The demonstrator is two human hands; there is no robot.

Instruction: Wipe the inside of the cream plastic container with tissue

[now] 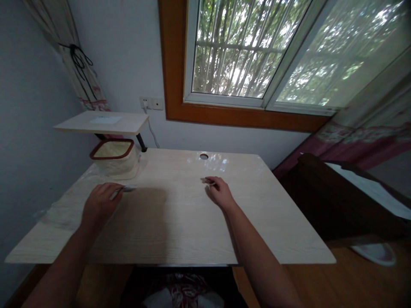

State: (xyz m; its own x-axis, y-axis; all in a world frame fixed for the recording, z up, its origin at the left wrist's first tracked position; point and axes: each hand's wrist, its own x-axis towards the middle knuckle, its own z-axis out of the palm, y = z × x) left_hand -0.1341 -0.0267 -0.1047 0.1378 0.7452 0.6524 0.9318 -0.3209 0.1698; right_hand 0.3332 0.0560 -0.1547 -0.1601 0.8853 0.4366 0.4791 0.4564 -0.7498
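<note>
Hands well apart, both over desk (192, 226)
Left hand (102, 201) near desk's left side, thumb and fingers pinched on thin grey piece (129, 188), its free end pointing right; kind too small to tell
Right hand (220, 191) right of desk's middle, fingertips closed on small dark item (208, 181), mostly hidden, near desk hole (204, 157)
Basket (117, 169), brown-rimmed, stands at back left beyond left hand, partly below raised shelf (73, 123); white paper (105, 120) lies on shelf
Socket (157, 104) on wall, cord (152, 130) hanging from it
</note>
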